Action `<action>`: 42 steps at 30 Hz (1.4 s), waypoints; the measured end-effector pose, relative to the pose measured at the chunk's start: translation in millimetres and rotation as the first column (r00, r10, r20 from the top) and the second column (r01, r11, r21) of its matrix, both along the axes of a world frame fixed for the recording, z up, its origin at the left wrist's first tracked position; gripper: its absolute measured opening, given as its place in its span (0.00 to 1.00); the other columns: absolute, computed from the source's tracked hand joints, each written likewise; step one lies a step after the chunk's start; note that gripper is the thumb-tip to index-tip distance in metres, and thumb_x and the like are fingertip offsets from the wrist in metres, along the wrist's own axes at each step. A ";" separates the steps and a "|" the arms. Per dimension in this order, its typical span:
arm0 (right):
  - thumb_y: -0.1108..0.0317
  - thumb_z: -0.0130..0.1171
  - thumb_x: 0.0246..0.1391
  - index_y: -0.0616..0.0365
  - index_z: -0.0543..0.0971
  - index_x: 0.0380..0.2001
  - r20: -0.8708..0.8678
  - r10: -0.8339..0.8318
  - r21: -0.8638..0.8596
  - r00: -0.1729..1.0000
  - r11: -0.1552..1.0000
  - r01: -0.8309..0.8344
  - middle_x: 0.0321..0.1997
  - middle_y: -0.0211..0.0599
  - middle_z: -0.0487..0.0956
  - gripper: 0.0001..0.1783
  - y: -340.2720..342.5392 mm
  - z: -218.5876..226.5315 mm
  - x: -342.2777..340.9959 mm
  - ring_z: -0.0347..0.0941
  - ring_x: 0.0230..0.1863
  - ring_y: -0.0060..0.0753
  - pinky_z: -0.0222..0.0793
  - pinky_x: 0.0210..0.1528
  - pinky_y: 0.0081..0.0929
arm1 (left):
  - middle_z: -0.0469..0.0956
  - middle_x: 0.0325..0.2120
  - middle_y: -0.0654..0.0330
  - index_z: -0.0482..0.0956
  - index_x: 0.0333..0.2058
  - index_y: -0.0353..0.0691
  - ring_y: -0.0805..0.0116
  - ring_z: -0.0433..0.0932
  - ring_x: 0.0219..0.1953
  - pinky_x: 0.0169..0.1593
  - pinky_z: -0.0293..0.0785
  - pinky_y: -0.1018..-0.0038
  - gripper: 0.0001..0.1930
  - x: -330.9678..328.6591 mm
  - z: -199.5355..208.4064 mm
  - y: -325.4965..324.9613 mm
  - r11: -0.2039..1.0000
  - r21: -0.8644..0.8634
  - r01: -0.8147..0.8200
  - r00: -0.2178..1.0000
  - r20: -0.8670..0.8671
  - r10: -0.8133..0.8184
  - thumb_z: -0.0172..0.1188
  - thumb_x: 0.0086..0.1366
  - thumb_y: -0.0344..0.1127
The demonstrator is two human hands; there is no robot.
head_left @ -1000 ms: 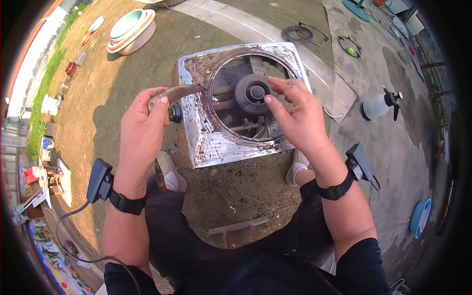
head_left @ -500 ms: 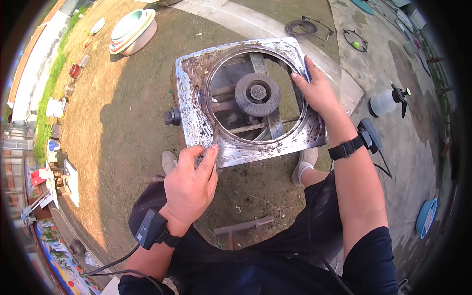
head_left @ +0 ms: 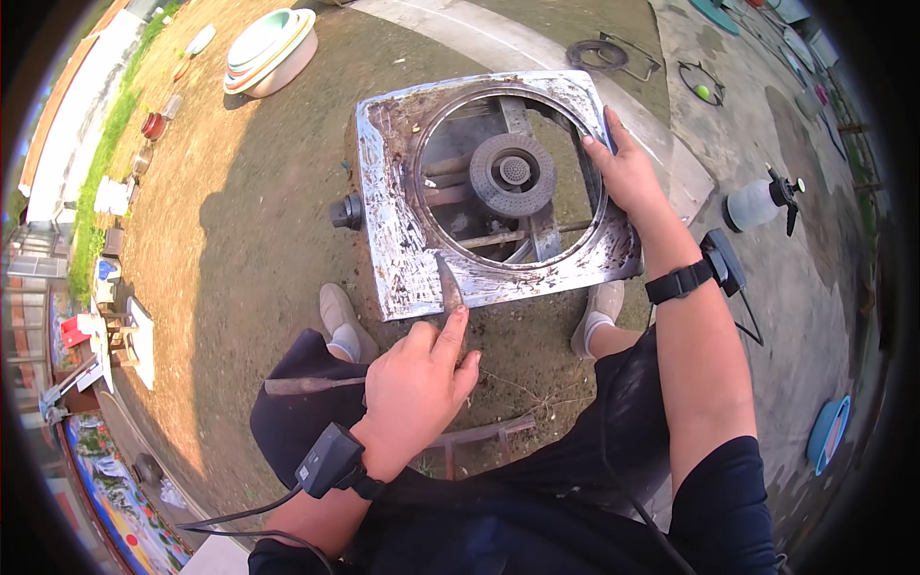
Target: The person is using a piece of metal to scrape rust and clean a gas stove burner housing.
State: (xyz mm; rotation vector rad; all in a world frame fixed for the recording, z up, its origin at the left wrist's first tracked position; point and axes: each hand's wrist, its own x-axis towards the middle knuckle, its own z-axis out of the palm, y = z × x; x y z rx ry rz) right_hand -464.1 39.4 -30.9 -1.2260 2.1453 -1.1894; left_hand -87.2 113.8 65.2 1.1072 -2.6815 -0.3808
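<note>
A single-burner gas stove faces up in front of me, its white metal top scraped and covered in dark rusty residue. Its round burner sits inside the large circular opening, and a black knob sticks out on the left. My right hand grips the stove's right edge, thumb over the top. My left hand is closed round a sickle-like tool with a rusty pointed blade and a worn handle sticking out leftward. The blade tip rests on or just over the stove's near left area.
A low wooden stool or frame stands between my feet. To the right are a spray bottle and a blue basin. Stacked basins lie far left; a black ring lies beyond the stove.
My left hand has moved right and toward me, bringing the blade and handle into clearer sight. The stove appears slightly farther right in view; my right hand keeps its hold.
</note>
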 end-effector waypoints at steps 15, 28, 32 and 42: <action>0.48 0.64 0.66 0.55 0.63 0.79 -0.002 -0.002 -0.006 1.000 1.000 0.002 0.71 0.56 0.76 0.45 0.7 -3.8 -3.3 0.73 0.72 0.53 0.66 0.72 0.36 | 0.78 0.29 0.52 0.83 0.59 0.40 0.51 0.83 0.26 0.29 0.78 0.57 0.26 -20.1 9.0 -1.3 0.991 0.038 -0.132 0.983 0.137 0.126 0.69 0.65 0.44; 0.49 0.64 0.67 0.58 0.62 0.78 -0.002 -0.017 0.007 1.000 1.000 0.017 0.70 0.58 0.77 0.45 -0.6 5.6 3.7 0.74 0.71 0.53 0.67 0.71 0.36 | 0.80 0.28 0.51 0.84 0.58 0.42 0.49 0.84 0.26 0.31 0.80 0.55 0.25 -22.8 12.9 -17.4 0.987 0.038 -0.156 0.981 0.123 0.150 0.68 0.64 0.44; 0.50 0.64 0.67 0.59 0.62 0.78 -0.015 -0.027 0.071 1.000 0.997 0.028 0.70 0.59 0.76 0.45 0.5 8.9 4.8 0.74 0.71 0.52 0.67 0.71 0.35 | 0.80 0.29 0.52 0.84 0.59 0.43 0.49 0.84 0.27 0.32 0.80 0.55 0.25 -23.5 12.2 -8.8 0.985 0.057 -0.164 0.976 0.152 0.154 0.68 0.65 0.45; 0.49 0.65 0.66 0.60 0.63 0.78 0.014 -0.024 0.042 1.000 0.999 0.023 0.70 0.59 0.77 0.45 1.2 14.4 8.9 0.74 0.71 0.50 0.67 0.71 0.34 | 0.79 0.28 0.54 0.86 0.56 0.42 0.52 0.82 0.26 0.30 0.79 0.57 0.22 -14.5 13.5 -5.0 0.996 0.062 -0.061 0.985 0.167 0.050 0.68 0.64 0.43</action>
